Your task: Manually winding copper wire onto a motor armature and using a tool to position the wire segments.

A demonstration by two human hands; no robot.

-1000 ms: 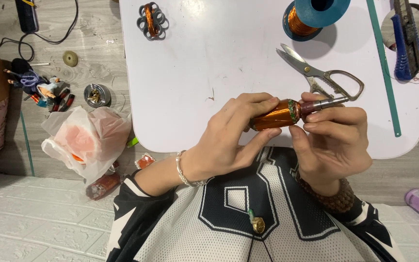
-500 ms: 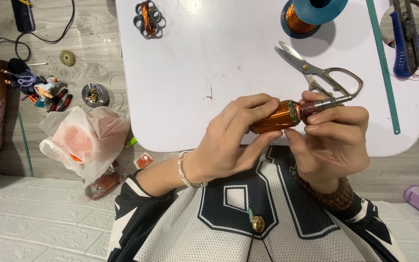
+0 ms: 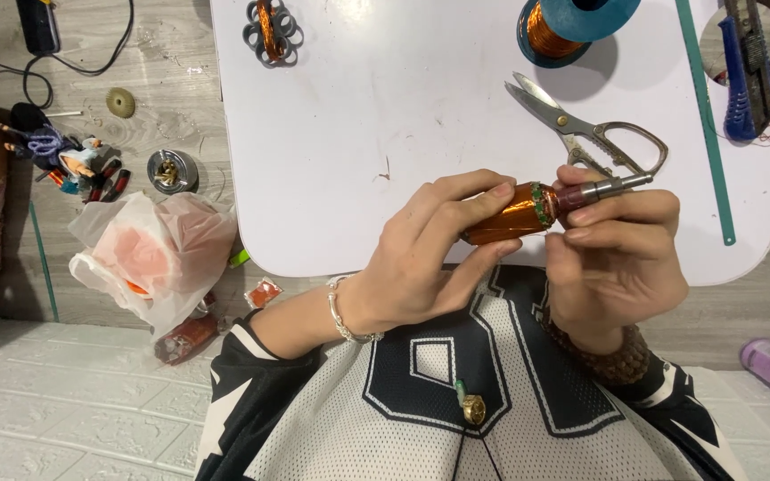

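Crumpled translucent plastic bag with orange contents (image 3: 158, 258) lies on the grey floor, left of the white rounded table (image 3: 358, 134). Left hand (image 3: 421, 258) fingers clamp the copper-wound motor armature (image 3: 514, 214) over the table's near edge. Right hand (image 3: 617, 258) fingertips pinch its steel shaft (image 3: 608, 187). Steel scissors (image 3: 581, 129) lie just beyond.

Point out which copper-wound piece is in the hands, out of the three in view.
The armature with a metal shaft, gripped by the left hand and right hand. The blue spool and small grey-framed coil lie untouched on the white table.
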